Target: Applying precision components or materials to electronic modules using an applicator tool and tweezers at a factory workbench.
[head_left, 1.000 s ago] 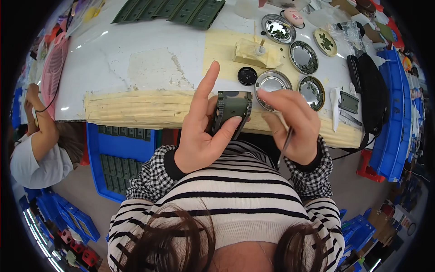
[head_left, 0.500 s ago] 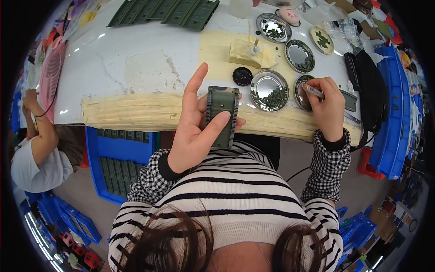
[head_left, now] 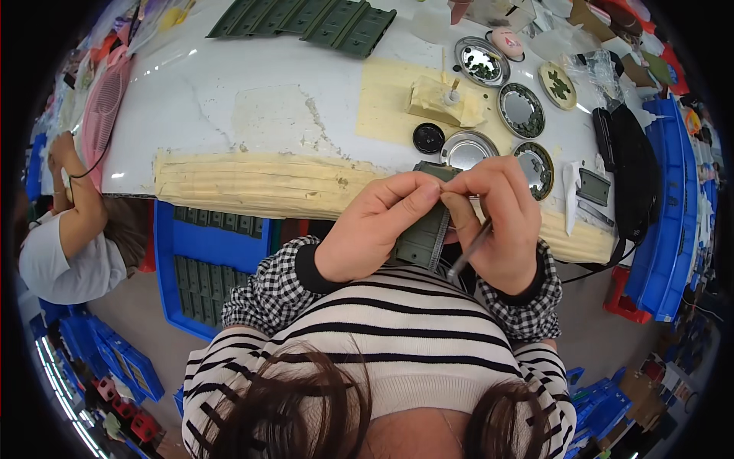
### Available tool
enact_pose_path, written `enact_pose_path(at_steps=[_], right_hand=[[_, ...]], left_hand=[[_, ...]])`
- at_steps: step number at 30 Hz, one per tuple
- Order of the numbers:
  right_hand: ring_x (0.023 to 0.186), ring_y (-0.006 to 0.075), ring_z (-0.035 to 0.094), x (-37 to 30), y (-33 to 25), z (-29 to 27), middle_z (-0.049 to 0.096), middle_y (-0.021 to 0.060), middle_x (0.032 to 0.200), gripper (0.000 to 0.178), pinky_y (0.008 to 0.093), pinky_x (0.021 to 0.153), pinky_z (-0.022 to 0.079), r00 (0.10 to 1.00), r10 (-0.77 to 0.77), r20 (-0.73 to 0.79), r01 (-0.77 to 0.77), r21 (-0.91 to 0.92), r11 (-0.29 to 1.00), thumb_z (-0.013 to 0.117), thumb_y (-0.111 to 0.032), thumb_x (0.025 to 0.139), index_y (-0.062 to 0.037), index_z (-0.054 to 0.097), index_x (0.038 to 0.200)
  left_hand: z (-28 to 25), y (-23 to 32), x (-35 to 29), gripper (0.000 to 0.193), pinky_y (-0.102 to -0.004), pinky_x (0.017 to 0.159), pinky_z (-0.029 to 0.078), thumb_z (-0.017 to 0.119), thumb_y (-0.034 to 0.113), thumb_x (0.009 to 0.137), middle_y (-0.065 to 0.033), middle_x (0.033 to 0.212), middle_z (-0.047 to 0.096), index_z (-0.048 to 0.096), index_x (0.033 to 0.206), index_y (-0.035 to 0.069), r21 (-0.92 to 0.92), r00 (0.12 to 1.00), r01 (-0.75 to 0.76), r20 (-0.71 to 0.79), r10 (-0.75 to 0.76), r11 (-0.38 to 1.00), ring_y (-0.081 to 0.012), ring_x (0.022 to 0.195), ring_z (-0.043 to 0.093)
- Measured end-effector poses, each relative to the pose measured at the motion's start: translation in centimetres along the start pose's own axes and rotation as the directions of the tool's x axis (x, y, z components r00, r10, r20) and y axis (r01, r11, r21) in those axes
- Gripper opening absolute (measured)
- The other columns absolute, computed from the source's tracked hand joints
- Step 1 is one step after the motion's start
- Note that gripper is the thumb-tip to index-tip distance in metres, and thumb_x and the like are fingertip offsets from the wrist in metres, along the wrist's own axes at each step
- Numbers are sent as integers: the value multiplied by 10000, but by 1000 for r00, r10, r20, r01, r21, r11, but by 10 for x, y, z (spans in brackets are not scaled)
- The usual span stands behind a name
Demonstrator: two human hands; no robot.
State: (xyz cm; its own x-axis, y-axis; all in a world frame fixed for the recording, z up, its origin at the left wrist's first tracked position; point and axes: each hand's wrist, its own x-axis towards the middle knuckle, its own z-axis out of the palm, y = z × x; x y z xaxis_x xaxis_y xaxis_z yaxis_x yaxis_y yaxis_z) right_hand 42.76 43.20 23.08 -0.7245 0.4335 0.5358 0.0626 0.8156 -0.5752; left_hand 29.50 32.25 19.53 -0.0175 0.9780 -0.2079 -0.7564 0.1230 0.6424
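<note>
My left hand (head_left: 371,229) is closed around a dark green plastic part (head_left: 420,242), a long ribbed piece held just off the table's front edge. My right hand (head_left: 498,218) meets it there, thumb and forefinger pinched against the left fingertips over the part's upper end. Slim metal tweezers (head_left: 469,252) are tucked in my right hand, their rear end pointing down toward my lap. Whatever tiny piece may lie between the fingertips is hidden. Just beyond my hands sits a round metal dish (head_left: 469,138), partly covered by them, beside a black round cap (head_left: 428,138).
More dishes of small green pieces stand at the right, including a metal dish (head_left: 537,170) and a cream dish (head_left: 557,86). A taped yellow block (head_left: 436,103) holds a small pot. Ribbed green panels (head_left: 348,30) lie far back. A blue crate (head_left: 164,268) is left below. Another person (head_left: 73,245) sits left.
My right hand has left the dish at the right and come to the green part, the tweezers now turned back in the palm. The left hand has shifted right and tilted the part.
</note>
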Motion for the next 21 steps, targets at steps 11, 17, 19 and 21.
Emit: enact_pose_path(at_steps=[11,17,19,21], right_hand=[[619,189,577,4,-4,22,569,75,812,238,285,522,459,996,90,7,-90,172,981,740,43,724,-30,667,939],[668,206,606,8,-7,10,594,85,818,238,281,551,474,983,120,141,-144,170,975,723,31,733,-35,678,957],[653,213,605,9,-6,8,594,81,813,234,288,546,480,982,95,164,-116,125,985,721,27,733,-41,677,953],[638,219,604,9,-5,7,594,78,812,228,294,543,487,980,71,186,-92,107,990,719,25,730,-46,675,942]], left_hand=[[-16,5,-8,166,-242,755,517,564,155,972,-32,955,617,628,992,2,34,978,-161,-128,164,986,-98,821,611],[-28,7,-8,88,-257,710,478,702,109,860,-84,977,553,675,867,25,775,801,-418,69,595,473,-163,837,575],[-25,9,-10,84,-275,706,464,719,108,834,-100,962,551,683,861,37,823,781,-402,80,620,401,-193,833,558],[-23,12,-12,85,-286,704,455,728,106,818,-113,954,547,686,857,42,874,773,-376,113,625,308,-215,825,549]])
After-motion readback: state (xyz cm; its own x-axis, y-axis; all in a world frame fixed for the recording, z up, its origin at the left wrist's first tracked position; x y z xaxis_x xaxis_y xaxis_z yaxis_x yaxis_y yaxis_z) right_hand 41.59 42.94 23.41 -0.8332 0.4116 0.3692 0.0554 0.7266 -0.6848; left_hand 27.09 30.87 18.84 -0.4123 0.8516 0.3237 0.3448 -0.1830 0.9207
